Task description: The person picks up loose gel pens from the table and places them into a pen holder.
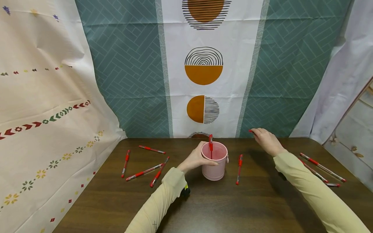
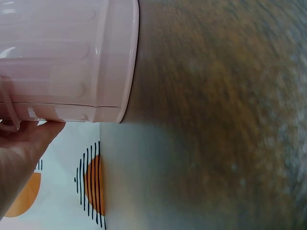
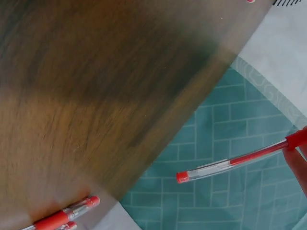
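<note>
Firstly, one teal brick-patterned curtain (image 1: 125, 64), filling the upper middle of the frame, with a white central panel (image 1: 233, 81) of orange and black-lined roundels. One cream printed cloth (image 1: 52, 97), left side; one white cloth (image 1: 332, 87), right side. One dark wood-grain bench (image 1: 215, 207), across the lower frame.

Two pale yellow sleeves, left (image 1: 157, 204) and right (image 1: 314, 191), entering from the lower edge. One left hand (image 1: 196, 158), centre of the frame: fingers curled about the side of the pail, thumb across its front. One right hand (image 1: 266, 140), right of centre, raised above the far edge of the bench: fingers pinching a red-gripped clear pen (image 3: 230, 160), its red end cap pointing left in the right wrist view.

One pink pail (image 1: 214, 170) with a side handle, upright on the bench at centre; at least one red-capped pen (image 1: 211, 142) stands inside, projecting above the rim.

Pens, red and clear, loose on the bench: four at left of centre (image 1: 126, 163); one just right of the pail (image 1: 239, 169); three clustered at far right (image 1: 322, 167), beside the right sleeve.
</note>
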### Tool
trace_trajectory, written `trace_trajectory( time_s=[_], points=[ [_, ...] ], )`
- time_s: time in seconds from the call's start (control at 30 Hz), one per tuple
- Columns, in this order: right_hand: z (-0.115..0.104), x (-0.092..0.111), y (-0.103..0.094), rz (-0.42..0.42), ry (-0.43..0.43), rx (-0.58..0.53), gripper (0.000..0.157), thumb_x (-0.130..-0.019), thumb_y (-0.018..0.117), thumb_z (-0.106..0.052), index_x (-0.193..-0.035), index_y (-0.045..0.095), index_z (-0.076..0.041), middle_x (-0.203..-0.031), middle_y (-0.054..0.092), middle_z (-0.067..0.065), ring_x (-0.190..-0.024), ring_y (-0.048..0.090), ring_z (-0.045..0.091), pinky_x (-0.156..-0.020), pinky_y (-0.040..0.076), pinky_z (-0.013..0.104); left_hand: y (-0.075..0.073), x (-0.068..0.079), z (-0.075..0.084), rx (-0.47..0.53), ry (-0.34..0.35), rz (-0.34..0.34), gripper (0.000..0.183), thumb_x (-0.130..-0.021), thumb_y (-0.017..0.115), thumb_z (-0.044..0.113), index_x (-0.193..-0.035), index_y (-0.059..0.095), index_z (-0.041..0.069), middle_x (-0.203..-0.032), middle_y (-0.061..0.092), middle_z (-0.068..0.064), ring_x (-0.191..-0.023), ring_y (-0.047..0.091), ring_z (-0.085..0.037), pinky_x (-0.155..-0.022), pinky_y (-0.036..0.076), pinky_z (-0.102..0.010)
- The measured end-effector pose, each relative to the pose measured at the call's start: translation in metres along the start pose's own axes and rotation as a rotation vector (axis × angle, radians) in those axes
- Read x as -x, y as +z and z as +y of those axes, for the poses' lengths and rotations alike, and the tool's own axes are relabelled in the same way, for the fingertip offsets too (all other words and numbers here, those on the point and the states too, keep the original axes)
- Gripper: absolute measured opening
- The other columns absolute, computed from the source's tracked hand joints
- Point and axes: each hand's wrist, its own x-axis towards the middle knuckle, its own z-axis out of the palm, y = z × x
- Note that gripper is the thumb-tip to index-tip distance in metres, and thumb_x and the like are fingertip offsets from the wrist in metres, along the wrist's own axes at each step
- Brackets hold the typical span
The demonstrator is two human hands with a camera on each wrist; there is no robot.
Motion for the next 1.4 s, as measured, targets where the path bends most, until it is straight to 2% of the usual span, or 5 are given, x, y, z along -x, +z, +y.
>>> trace_trajectory(
  time_s=[0.53,1.0,1.17,1.27,1.4],
  points=[
    [-0.012,-0.009,-0.006,0.139,-0.02,-0.09,0.034,-0.073,0.067,0.011,-0.105,0.057,0.006,-0.089,0.059,0.016,-0.076,0.058,0.03,-0.062,0.049,0.043,-0.001,-0.001,0.0,-0.015,-0.021,0.0,0.074,-0.063,0.082,0.028,-0.122,0.038,0.018,-0.112,0.049,0.005,-0.099,0.049,-0.012,-0.083,0.041,-0.032],
    [-0.039,-0.027,-0.011,0.173,0.069,-0.217,0.034,-0.075,0.065,0.013,-0.108,0.057,0.007,-0.093,0.059,0.018,-0.081,0.059,0.03,-0.065,0.049,0.042,-0.001,-0.001,0.0,-0.015,-0.021,0.003,0.074,-0.063,0.082,0.027,-0.122,0.038,0.019,-0.112,0.048,0.007,-0.099,0.049,-0.011,-0.083,0.042,-0.031],
    [-0.047,-0.033,-0.016,0.18,0.14,-0.276,0.034,-0.079,0.064,0.008,-0.111,0.056,0.004,-0.095,0.059,0.016,-0.055,0.055,0.017,-0.043,0.045,0.026,-0.001,-0.001,0.0,-0.014,-0.008,0.006,0.073,-0.064,0.082,0.025,-0.122,0.038,0.018,-0.113,0.049,0.005,-0.099,0.049,-0.012,-0.084,0.041,-0.031],
    [-0.054,-0.037,-0.019,0.209,0.15,-0.326,0.034,-0.079,0.064,0.008,-0.112,0.056,0.004,-0.096,0.059,0.017,-0.041,0.048,0.013,-0.038,0.039,0.021,-0.001,-0.001,0.0,-0.014,0.001,0.01,0.073,-0.064,0.082,0.024,-0.122,0.039,0.016,-0.113,0.049,0.003,-0.099,0.05,-0.013,-0.085,0.04,-0.032],
    [-0.063,-0.043,-0.023,0.264,0.155,-0.359,0.034,-0.078,0.064,0.01,-0.11,0.057,0.005,-0.097,0.06,0.017,-0.058,0.058,0.02,-0.052,0.048,0.027,-0.001,0.0,0.0,-0.026,-0.02,0.006,0.073,-0.064,0.081,0.027,-0.122,0.038,0.017,-0.112,0.049,0.005,-0.099,0.049,-0.012,-0.085,0.04,-0.033]
  ],
)
